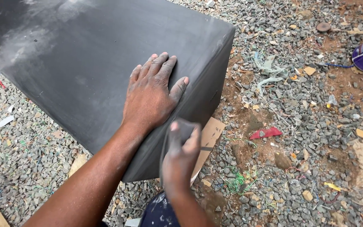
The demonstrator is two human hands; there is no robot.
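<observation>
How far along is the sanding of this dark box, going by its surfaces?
The box's top looks matte, with pale dusty patches at the far end, so it seems already rubbed. The left hand lies flat on top while the right hand presses a dark abrasive piece against the side face, which looks partly done.

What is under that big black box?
A flat piece of cardboard sticks out from under the black box, lying on the gravel. How far it reaches underneath is hidden by the box.
</observation>
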